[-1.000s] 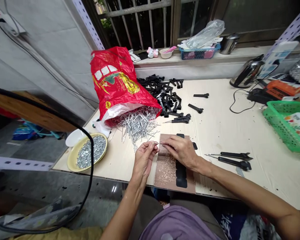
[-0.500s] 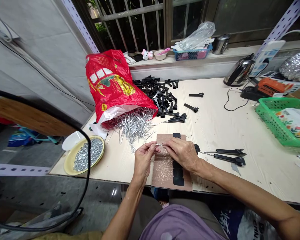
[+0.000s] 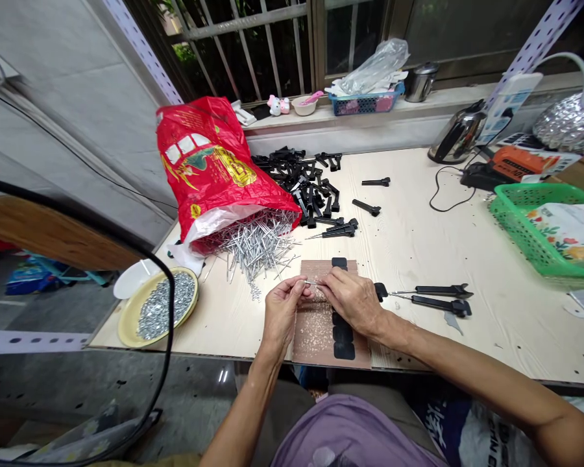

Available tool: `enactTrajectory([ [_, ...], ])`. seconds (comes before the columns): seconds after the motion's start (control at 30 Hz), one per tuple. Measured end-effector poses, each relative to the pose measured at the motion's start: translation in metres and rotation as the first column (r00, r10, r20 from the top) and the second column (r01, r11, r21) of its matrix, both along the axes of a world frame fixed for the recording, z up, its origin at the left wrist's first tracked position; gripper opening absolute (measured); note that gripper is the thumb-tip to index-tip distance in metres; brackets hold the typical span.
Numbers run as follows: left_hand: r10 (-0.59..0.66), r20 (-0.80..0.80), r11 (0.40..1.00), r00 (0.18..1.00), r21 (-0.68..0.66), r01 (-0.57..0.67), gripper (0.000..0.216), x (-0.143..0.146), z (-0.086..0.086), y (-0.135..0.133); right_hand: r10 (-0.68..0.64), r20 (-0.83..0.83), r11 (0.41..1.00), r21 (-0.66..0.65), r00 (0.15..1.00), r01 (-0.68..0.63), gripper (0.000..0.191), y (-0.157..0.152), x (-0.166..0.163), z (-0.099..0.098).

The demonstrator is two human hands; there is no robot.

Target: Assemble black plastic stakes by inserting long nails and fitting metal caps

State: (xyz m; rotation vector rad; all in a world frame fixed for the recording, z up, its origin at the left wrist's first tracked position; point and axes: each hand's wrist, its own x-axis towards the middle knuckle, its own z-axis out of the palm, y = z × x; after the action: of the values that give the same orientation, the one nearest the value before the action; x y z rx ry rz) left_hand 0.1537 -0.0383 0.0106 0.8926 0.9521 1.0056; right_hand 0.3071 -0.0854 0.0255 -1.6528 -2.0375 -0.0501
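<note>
- Above the brown board (image 3: 363, 353), the left hand (image 3: 283, 303) and right hand (image 3: 354, 299) are pinching a thin metal pin (image 3: 311, 283) from opposite sides;
- should either pinch slacken, it could be slipping among the pale flecks (image 3: 314, 334);
- beyond, loose pins (image 3: 255, 250) are spilling from the red bag (image 3: 211, 139);
- at left, a black cable (image 3: 170, 318) is hanging across the yellow bowl (image 3: 125, 329), perhaps hindering a reach there.

Small workshop, possibly at home (kettle (image 3: 457, 137) on the bench (image 3: 418, 233)), piled metal pins (image 3: 260, 243), black parts (image 3: 312, 187), barred window (image 3: 243, 24)
</note>
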Motion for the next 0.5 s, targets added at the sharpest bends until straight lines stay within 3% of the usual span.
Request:
enactTrajectory([
  [0.17,0.013,-0.043,0.999,0.999,0.045,-0.011,0.03,0.0,-0.005,0.0,-0.007,-0.006,1.0,0.009,1.0,0.007,0.029,-0.001,-0.002,-0.001],
  [0.27,0.013,-0.062,0.997,0.998,0.074,-0.008,0.03,-0.001,-0.008,0.0,-0.015,-0.142,0.995,-0.1,0.99,0.0,0.027,0.001,0.002,-0.003],
  [0.4,0.015,-0.132,0.993,0.991,0.117,0.001,0.029,0.0,-0.009,-0.001,0.007,-0.352,0.958,-0.266,0.936,-0.108,0.032,0.005,0.008,-0.007],
  [0.5,0.006,-0.108,0.998,0.994,0.065,0.001,0.03,0.001,-0.007,-0.001,-0.019,-0.31,0.975,-0.215,0.95,-0.051,0.023,0.004,0.009,-0.01],
])
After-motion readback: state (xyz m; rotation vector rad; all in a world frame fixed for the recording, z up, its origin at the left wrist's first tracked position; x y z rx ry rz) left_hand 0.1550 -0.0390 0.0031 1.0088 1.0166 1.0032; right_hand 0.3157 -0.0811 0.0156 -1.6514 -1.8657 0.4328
